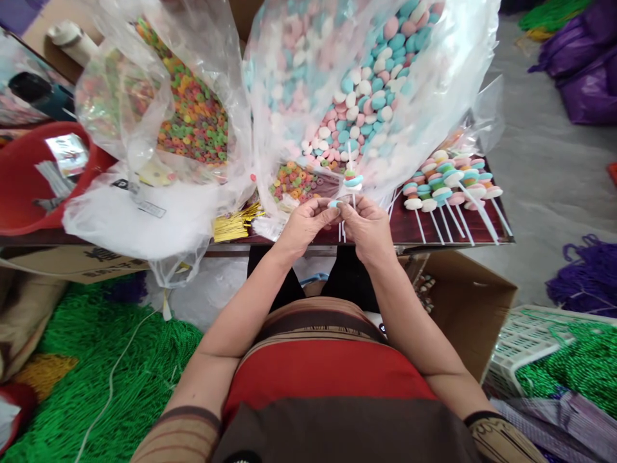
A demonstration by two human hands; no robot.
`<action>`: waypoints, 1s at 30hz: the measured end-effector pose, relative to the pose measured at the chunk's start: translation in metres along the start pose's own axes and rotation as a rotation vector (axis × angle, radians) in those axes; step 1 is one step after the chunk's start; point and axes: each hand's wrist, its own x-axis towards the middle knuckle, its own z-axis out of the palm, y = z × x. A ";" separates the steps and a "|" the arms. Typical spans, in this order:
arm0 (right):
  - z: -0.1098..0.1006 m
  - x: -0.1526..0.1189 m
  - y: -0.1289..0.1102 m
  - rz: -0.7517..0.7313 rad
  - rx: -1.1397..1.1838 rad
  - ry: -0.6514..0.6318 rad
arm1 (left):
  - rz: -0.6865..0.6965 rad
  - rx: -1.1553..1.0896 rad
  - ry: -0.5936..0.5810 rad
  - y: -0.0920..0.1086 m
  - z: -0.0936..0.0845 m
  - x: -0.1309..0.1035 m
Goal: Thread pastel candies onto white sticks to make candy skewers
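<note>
Left hand [304, 226] and right hand [370, 230] hold bead [334, 204] by table edge [407, 238].

You face a glossy, dark red-brown bench [407, 225] whose front edge crosses your view. Beyond its right end, smooth grey floor [525, 193] shows a soft, pale sheen of light. Bulging purple plastic bags [588, 77] sit at your upper right. Below the bench's right side stands an open brown cardboard box [475, 302], near a white lattice-sided plastic crate [520, 341]. At your lower left spreads a bright green heap [110, 360], seemingly of strung beads, though blurred.
</note>
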 end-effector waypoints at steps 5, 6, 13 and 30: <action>-0.005 -0.005 0.002 -0.048 -0.018 -0.026 | -0.006 -0.009 0.067 0.000 0.000 0.001; -0.008 -0.009 0.000 -0.063 -0.040 -0.014 | -0.010 -0.003 0.092 0.001 0.000 0.001; -0.024 -0.060 -0.016 0.019 -0.310 -0.163 | -0.044 0.007 0.200 0.006 -0.010 0.005; -0.033 -0.065 -0.010 0.001 -0.503 -0.180 | 0.196 0.234 0.203 0.005 -0.010 0.000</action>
